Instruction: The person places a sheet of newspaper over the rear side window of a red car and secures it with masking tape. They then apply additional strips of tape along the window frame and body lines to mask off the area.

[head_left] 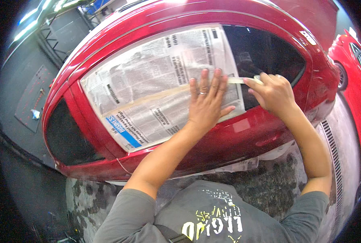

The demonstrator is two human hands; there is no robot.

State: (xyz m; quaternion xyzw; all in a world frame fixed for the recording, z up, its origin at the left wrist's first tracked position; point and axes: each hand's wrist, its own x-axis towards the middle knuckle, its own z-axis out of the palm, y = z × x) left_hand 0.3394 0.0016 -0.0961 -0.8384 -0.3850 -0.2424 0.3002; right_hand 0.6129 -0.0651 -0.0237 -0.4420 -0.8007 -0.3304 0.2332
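Observation:
Newspaper sheets (144, 75) cover most of a side window on a red car (188, 160). A pale strip of masking tape (148, 96) runs lengthwise over the paper. My left hand (208, 99) lies flat on the newspaper with its fingers spread, covering part of that strip. To its right, a free length of tape (236, 80) stretches off the paper's edge. My right hand (274, 92) grips the tape at its far end, in front of the dark window glass (265, 52). Any roll inside the right hand is mostly hidden by the fingers.
Another dark car window (73, 135) lies left of the papered one. A second red car (354, 81) stands at the far right, beyond a floor grate (330, 141). Grey wall panels (30, 97) rise at the left. More paper (245, 165) hangs along the car's lower side.

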